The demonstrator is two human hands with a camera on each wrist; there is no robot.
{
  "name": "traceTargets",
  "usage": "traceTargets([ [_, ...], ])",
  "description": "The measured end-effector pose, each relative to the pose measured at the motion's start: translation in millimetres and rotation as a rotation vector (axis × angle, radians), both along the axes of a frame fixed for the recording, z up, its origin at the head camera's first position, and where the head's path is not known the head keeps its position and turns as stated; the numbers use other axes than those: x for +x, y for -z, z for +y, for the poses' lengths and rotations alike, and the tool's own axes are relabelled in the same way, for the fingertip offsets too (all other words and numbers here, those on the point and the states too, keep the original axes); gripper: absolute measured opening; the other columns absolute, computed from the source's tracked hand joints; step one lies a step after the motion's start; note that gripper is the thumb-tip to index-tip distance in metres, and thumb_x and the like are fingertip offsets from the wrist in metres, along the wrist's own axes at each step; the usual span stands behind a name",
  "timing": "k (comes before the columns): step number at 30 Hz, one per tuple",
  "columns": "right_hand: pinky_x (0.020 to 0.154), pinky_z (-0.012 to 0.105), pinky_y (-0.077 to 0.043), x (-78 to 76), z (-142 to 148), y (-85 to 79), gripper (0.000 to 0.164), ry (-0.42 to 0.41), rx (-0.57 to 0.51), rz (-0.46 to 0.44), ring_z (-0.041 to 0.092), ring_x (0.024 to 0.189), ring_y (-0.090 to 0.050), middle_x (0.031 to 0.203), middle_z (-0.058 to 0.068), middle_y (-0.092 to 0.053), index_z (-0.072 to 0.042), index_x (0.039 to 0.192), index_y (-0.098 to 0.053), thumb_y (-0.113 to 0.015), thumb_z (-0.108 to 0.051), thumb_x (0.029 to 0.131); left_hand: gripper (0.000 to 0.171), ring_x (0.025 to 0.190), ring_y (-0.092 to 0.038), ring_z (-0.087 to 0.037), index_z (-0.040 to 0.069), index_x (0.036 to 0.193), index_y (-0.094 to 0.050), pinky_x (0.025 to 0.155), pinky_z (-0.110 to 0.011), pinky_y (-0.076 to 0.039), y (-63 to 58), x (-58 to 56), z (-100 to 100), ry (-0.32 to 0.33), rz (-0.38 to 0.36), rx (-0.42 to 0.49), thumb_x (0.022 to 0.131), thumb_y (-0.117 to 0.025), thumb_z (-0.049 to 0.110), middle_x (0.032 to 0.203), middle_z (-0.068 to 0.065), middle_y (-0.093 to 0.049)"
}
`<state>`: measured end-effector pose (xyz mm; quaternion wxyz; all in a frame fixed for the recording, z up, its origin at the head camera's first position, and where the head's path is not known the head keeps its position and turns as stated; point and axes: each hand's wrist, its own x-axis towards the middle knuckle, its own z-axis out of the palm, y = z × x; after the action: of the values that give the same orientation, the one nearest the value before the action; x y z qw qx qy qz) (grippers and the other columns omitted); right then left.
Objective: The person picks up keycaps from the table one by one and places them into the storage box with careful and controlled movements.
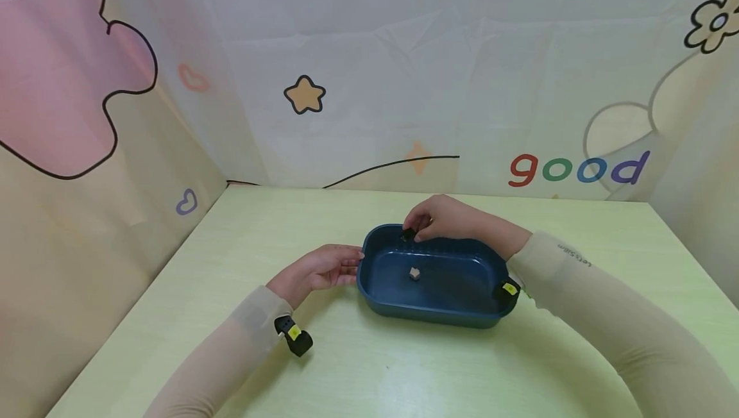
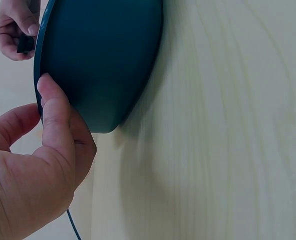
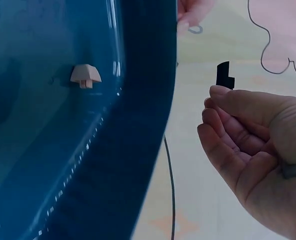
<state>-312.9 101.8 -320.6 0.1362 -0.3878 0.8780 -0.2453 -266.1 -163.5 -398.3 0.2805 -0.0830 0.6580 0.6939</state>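
Note:
A dark blue plastic basin point(image 1: 435, 317) stands on the table. My left hand point(image 1: 326, 267) is at its left end, with thumb and fingers pinching the rim, as the left wrist view shows. My right hand point(image 1: 447, 218) is over the far rim and pinches a small black keycap point(image 3: 225, 76) between thumb and fingertips; its stem sticks out sideways. Inside the basin, a beige keycap point(image 1: 414, 274) lies on the floor, its stem showing in the right wrist view. Part of the far rim is hidden behind my right hand.
The pale wood-grain table point(image 1: 369, 373) reaches back to a printed cloth backdrop point(image 1: 369, 110) at the rear and both sides. A black wrist strap with a yellow mark point(image 1: 294, 334) sits on my left wrist; another point(image 1: 508, 290) shows at the basin's right end.

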Motion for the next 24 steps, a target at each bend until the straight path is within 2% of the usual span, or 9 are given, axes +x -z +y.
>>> traceTargets([
  [7, 0.093, 0.036, -0.062, -2.2, -18.0, 13.7, 0.025, -0.091, 0.035, -0.029, 0.024, 0.103, -0.072, 0.113, 0.015, -0.076, 0.001, 0.119, -0.071, -0.068, -0.004, 0.094, 0.037, 0.071, -0.064, -0.006, -0.003, 0.141, -0.049, 0.063, -0.016, -0.061, -2.3, 2.2, -2.4, 0.003, -0.009, 0.014, 0.107, -0.048, 0.011, 0.081, 0.003, -0.067],
  [15, 0.090, 0.032, -0.062, -2.6, -33.3, 27.5, 0.025, -0.133, 0.070, -0.054, 0.023, 0.103, -0.072, 0.112, 0.014, -0.076, 0.000, 0.118, -0.071, -0.069, -0.002, 0.094, 0.041, 0.072, -0.064, -0.006, -0.004, 0.145, -0.046, 0.065, -0.016, -0.061, -1.5, 0.0, -3.4, 0.032, -0.011, 0.028, 0.108, -0.048, 0.013, 0.083, 0.004, -0.068],
  [24, 0.089, 0.030, -0.062, -5.8, -42.3, 40.5, 0.022, -0.178, 0.106, -0.048, 0.019, 0.098, -0.072, 0.108, 0.013, -0.076, 0.000, 0.114, -0.072, -0.071, -0.002, 0.092, 0.043, 0.074, -0.065, -0.007, -0.004, 0.148, -0.045, 0.065, -0.017, -0.062, -0.5, -2.2, -4.0, 0.023, -0.026, 0.020, 0.108, -0.048, 0.013, 0.084, 0.003, -0.069],
])
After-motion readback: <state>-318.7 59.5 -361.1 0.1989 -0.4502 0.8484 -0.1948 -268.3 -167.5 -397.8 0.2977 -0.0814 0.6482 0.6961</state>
